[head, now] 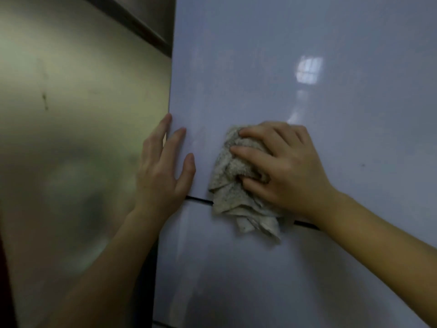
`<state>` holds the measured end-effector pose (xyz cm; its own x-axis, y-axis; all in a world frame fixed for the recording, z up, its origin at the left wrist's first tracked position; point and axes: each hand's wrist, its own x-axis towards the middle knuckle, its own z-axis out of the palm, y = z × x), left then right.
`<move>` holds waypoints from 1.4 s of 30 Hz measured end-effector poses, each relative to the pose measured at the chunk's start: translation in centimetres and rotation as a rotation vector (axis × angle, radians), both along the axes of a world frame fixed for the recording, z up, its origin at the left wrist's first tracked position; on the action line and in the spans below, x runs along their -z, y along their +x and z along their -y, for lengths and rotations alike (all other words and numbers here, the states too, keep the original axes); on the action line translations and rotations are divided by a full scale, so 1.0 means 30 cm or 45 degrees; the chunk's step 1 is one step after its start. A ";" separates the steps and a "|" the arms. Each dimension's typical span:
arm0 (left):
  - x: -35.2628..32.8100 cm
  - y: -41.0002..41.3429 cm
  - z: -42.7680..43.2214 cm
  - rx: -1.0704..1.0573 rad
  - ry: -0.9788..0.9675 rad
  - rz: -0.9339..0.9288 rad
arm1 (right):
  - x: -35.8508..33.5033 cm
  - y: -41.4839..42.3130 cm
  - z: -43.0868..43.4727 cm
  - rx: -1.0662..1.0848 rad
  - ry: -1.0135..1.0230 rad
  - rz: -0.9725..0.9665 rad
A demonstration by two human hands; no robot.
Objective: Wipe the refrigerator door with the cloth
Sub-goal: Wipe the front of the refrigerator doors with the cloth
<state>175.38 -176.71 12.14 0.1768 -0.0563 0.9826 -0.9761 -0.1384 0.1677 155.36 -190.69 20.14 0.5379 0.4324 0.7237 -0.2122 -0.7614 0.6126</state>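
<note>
A glossy pale blue-grey refrigerator door [283, 79] fills the right of the head view. A crumpled, speckled grey cloth [234, 190] lies bunched against it near the door's lower edge, hanging over the dark seam. My right hand [281, 169] grips the cloth, with curled fingers digging into its folds and pressing it on the door. My left hand [163, 166] rests flat with straight fingers on the door's left edge, thumb on the front face.
A dark horizontal gap [198, 200] separates the upper door from a lower door panel [260, 280]. Left of the refrigerator stands a yellowish wall [71, 114]. A dark cabinet edge [142, 22] runs across the upper left.
</note>
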 end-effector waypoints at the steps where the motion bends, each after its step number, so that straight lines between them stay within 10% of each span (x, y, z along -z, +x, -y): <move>1: 0.013 0.002 -0.005 -0.007 0.000 -0.002 | -0.004 0.007 -0.001 0.000 0.000 0.021; 16: 0.115 -0.002 -0.049 0.260 -0.069 -0.158 | -0.030 0.184 -0.100 0.046 -0.176 -0.187; 25: 0.093 -0.021 0.028 -0.244 0.059 0.144 | 0.116 -0.004 0.001 0.079 -0.031 -0.040; 42: 0.093 -0.024 0.094 -0.205 -0.110 0.148 | 0.133 -0.268 0.149 0.114 0.187 0.411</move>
